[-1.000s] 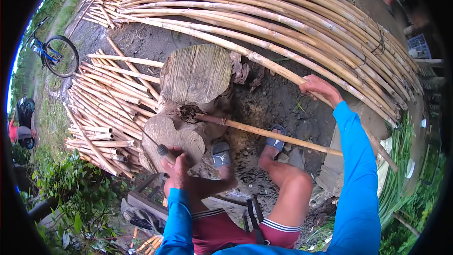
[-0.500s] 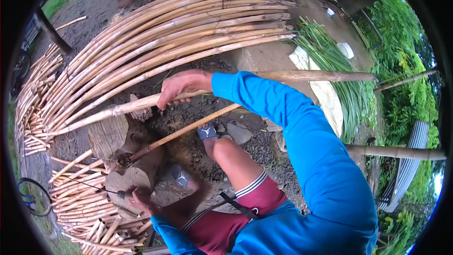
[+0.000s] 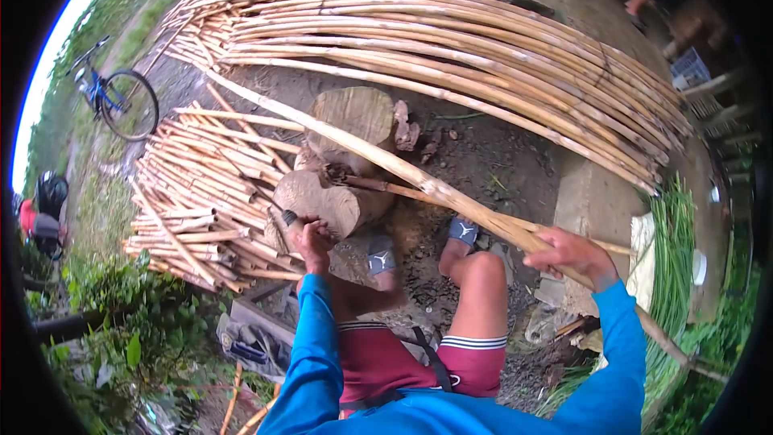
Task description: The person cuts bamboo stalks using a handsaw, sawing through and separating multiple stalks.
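My left hand (image 3: 312, 242) is wrapped round the dark handle of a tool (image 3: 288, 216), whose thin blade points up and left beside the log stumps. My right hand (image 3: 573, 256) grips a long bamboo pole (image 3: 386, 159) near its lower right part. The pole slants from the upper left, over the upper log stump (image 3: 354, 125), to the lower right. Below it lies the lower stump (image 3: 322, 200), near my left hand. A thinner pole (image 3: 403, 191) runs beneath the held one, from the stumps to the right.
Long bamboo poles (image 3: 451, 48) lie across the top. Cut bamboo pieces (image 3: 193, 185) are heaped at the left, near a bicycle (image 3: 121, 101). Green leaves (image 3: 672, 250) and a concrete slab (image 3: 592, 201) are at the right. Another person's hand (image 3: 636, 2) shows at the top right.
The view has turned toward the left. My right hand is now lower along the pole, to the right of my knees, and the pole slants down to the right. The tool remains in my left hand.
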Demonstrator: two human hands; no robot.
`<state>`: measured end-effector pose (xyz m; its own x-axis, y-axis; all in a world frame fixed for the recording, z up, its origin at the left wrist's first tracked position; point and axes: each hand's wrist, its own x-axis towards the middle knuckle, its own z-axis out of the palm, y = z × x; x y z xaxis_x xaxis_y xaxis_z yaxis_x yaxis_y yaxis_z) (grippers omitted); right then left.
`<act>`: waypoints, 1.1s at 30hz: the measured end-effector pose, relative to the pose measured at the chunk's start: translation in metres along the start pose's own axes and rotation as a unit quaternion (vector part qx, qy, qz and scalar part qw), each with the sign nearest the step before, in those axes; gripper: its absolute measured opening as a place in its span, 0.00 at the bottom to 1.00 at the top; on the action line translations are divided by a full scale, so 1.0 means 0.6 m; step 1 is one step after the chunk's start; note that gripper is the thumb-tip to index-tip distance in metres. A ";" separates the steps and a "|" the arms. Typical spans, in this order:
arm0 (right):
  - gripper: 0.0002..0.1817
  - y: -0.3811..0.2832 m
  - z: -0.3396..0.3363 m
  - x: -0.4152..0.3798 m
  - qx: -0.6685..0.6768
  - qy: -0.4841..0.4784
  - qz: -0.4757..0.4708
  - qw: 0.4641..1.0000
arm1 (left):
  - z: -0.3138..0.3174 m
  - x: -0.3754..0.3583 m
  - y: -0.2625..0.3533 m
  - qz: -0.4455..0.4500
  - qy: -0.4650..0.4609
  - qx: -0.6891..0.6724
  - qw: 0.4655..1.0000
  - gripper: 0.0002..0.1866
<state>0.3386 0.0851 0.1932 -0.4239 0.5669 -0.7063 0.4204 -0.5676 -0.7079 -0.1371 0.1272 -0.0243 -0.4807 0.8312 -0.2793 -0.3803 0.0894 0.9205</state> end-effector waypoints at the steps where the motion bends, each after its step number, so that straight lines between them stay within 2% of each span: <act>1: 0.19 0.012 0.004 -0.014 0.016 -0.005 0.027 1.000 | 0.006 -0.002 0.004 -0.013 -0.007 0.008 1.000 0.15; 6: 0.18 0.093 -0.015 -0.058 0.038 -0.062 0.084 0.994 | 0.012 -0.002 0.001 0.012 0.009 0.024 1.000 0.15; 9: 0.17 0.117 -0.032 -0.083 0.047 -0.044 0.086 0.994 | 0.015 -0.006 0.006 0.014 0.003 0.024 1.000 0.15; 12: 0.19 0.160 -0.051 -0.101 -0.028 -0.005 0.134 0.991 | 0.018 -0.006 0.005 0.023 0.006 0.031 0.999 0.15; 13: 0.20 0.183 -0.043 -0.107 -0.211 0.077 0.031 0.974 | 0.014 -0.008 0.005 0.021 0.008 0.035 0.999 0.15; 14: 0.21 0.199 -0.040 -0.113 -0.383 0.158 -0.073 0.907 | 0.014 -0.008 0.005 0.018 0.006 0.035 0.999 0.14; 15: 0.21 0.206 -0.047 -0.119 -0.382 0.158 -0.071 0.908 | 0.017 -0.006 0.003 0.015 0.002 0.034 0.999 0.14; 17: 0.22 0.188 -0.042 -0.136 -0.358 0.172 0.066 0.915 | 0.028 -0.015 0.012 0.009 0.005 0.046 0.999 0.13; 19: 0.18 0.209 -0.054 -0.151 -0.388 0.187 0.051 0.901 | 0.026 -0.017 0.013 0.014 -0.004 0.033 0.999 0.12; 21: 0.19 0.245 -0.072 -0.175 -0.398 0.241 0.089 0.881 | 0.023 -0.013 0.012 -0.002 -0.002 0.036 0.999 0.12; 23: 0.17 0.302 -0.104 -0.193 -0.394 0.240 0.121 0.879 | 0.022 -0.012 0.011 -0.002 -0.006 0.035 0.999 0.12; 25: 0.16 0.365 -0.126 -0.209 -0.437 0.294 0.086 0.846 | 0.020 -0.014 0.007 -0.013 -0.005 0.035 0.999 0.12; 26: 0.19 0.412 -0.150 -0.210 -0.443 0.298 0.126 0.836 | 0.025 -0.018 0.012 -0.004 -0.005 0.057 0.998 0.11; 28: 0.21 0.456 -0.172 -0.219 -0.443 0.363 0.130 0.809 | 0.027 -0.017 0.010 0.002 -0.013 0.077 0.997 0.12; 29: 0.22 0.484 -0.196 -0.221 -0.446 0.354 0.195 0.799 | 0.022 -0.011 0.000 0.014 -0.009 0.075 0.997 0.12; 30: 0.22 0.501 -0.210 -0.229 -0.447 0.373 0.214 0.784 | 0.026 -0.018 0.002 0.006 -0.017 0.070 0.997 0.12; 33: 0.23 0.589 -0.261 -0.257 -0.450 0.427 0.223 0.752 | 0.016 -0.019 0.007 -0.008 -0.031 0.072 0.997 0.13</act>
<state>0.6781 -0.1094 0.0518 0.4284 0.8346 -0.3462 0.9035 -0.3992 0.1558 -0.1259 0.1233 -0.0144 -0.4246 0.8606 -0.2813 -0.2678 0.1775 0.9470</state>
